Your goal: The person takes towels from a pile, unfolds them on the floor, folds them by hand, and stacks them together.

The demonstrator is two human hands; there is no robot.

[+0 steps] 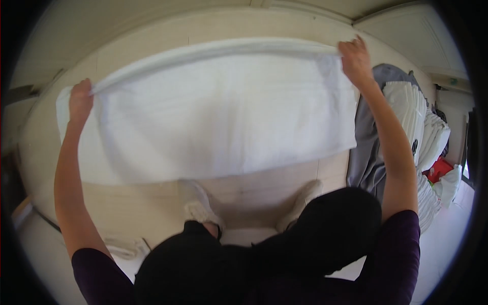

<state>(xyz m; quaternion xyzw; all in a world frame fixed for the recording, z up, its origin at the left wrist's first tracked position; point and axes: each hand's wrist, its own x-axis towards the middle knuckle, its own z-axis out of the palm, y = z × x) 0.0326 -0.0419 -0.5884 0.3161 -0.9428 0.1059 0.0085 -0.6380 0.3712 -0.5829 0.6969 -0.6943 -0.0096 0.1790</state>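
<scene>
Dark trousers [305,239] lowest in frame, left hand [80,100] and right hand [355,60] each pinching a white towel [218,117] corner, upper frame.

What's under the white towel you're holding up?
Below the white towel, pale floor and two white shoes show. Whatever lies directly behind the cloth is covered.

You see soft, even daylight here, brightest at the right edge, where the stack of folded white cloths [424,127] nearly washes out. The stretched white towel [213,117] reads pale and low in contrast, its weave lost to slight blur. A faint shadow lies on the floor [254,190] beneath it. The fisheye bends edges and leaves black corners.
</scene>
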